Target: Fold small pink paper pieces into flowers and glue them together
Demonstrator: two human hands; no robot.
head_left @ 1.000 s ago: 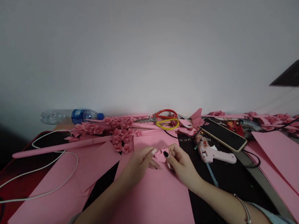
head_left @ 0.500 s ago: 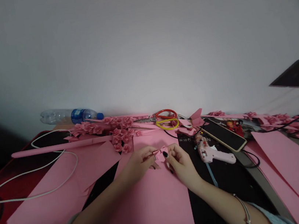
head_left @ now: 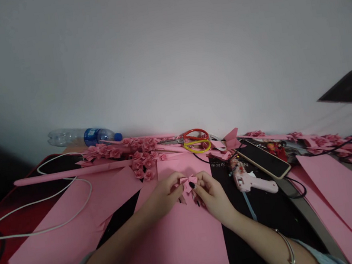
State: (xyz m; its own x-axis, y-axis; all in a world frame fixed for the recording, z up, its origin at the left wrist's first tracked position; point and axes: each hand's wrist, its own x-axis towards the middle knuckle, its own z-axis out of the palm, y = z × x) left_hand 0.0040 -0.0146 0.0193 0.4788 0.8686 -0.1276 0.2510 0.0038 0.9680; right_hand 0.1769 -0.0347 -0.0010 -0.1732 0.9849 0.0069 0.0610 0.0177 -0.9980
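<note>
My left hand (head_left: 166, 192) and my right hand (head_left: 208, 191) meet over a large pink paper sheet (head_left: 178, 241) near the middle of the desk. Between their fingertips sits a small folded pink paper piece (head_left: 188, 183), pinched from both sides. The right hand's nails are dark. A pale bangle circles my left wrist and a thin metal bracelet my right wrist. Just beyond the hands lies a cluster of finished small pink paper roses (head_left: 142, 156).
A pink glue gun (head_left: 250, 179) and a phone (head_left: 263, 157) lie right of my hands. Red and yellow scissors (head_left: 195, 141) rest at the wall. A water bottle (head_left: 81, 136) lies far left, by a rolled pink tube (head_left: 70, 174) and white cable (head_left: 35, 204).
Both hands have turned and closed tighter on the small pink paper piece, and the right hand has shifted slightly left and nearer. Nothing else on the desk has moved.
</note>
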